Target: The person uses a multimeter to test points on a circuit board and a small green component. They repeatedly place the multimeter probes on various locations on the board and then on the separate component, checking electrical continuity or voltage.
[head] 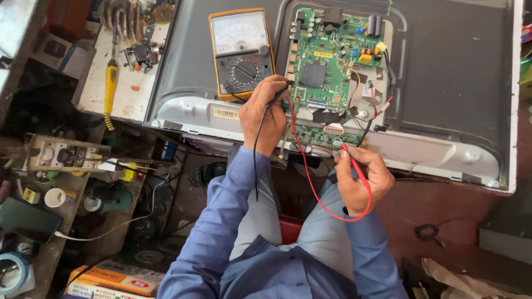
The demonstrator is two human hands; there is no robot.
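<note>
Green circuit board (327, 72) sits upper centre, inside an opened television back (443, 83). Left hand (266, 113) grips a black probe against its edge; right hand (360, 177) pinches a red probe (354, 163) below. Probing appears underway; steady contact matters while reading the analog meter (241, 52).

The black probe (277, 99) sits gripped in the left hand (267, 113), its tip at the left edge of the green circuit board (327, 61); its black lead hangs down over the wrist. The red probe (354, 163) lies pinched in the right hand (360, 180), tip against the board's lower strip, its red lead looping below.
</note>
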